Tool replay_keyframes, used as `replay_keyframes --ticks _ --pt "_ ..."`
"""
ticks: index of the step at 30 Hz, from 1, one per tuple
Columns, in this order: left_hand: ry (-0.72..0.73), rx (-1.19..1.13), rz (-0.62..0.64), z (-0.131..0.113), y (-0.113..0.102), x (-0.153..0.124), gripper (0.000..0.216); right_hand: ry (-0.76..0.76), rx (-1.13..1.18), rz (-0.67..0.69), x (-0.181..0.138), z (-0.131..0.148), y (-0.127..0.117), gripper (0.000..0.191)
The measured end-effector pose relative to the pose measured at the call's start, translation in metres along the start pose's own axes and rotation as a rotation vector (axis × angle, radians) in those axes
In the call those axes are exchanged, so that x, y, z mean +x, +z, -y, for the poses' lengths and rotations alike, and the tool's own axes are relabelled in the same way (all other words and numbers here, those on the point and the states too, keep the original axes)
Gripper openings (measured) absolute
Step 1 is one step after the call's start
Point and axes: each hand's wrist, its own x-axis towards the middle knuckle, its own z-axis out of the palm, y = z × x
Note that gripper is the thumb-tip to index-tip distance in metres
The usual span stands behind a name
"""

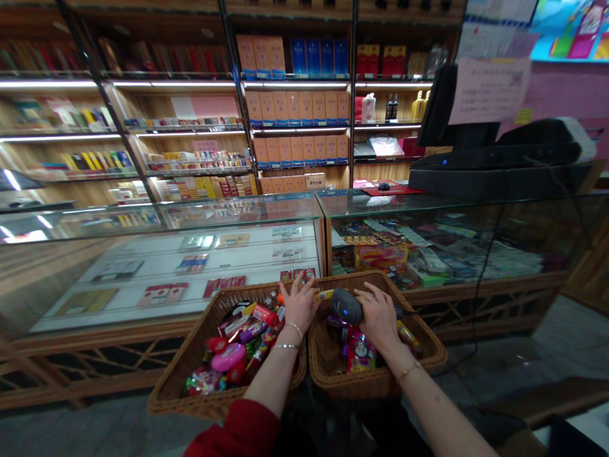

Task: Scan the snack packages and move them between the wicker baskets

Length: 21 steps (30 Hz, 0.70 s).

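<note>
Two wicker baskets stand in front of a glass counter. The left basket (177, 381) is full of colourful sweets and small packets; the right basket (428, 355) holds fewer of them. My left hand (299, 303) rests over the rims where the baskets meet, its fingers stretched out and touching a yellow stick-shaped item (325, 294). Over the right basket, my right hand (378, 315) is closed round a grey handheld scanner (345, 305) with a small blue light. Bracelets are on both wrists.
The glass display counter (238, 212) runs across behind the baskets, with packets laid out inside. A black monitor and till (495, 158) stand on its right part. Shelves of boxes and bottles (295, 108) fill the back wall. A cable hangs down the counter front.
</note>
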Motion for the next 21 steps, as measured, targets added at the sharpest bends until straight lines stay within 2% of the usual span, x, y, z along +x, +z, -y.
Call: replay_keyframes --ticks 7,21 --pt "0.031 -0.012 -0.090 0.0016 0.0064 -0.0014 0.023 -0.035 0.002 -0.061 -0.0009 -0.0014 0.0026 0.038" --pt "0.051 -0.004 -0.065 0.0009 0.0021 -0.0036 0.022 -0.021 0.043 -0.046 0.0000 0.0009 -0.0017 0.036"
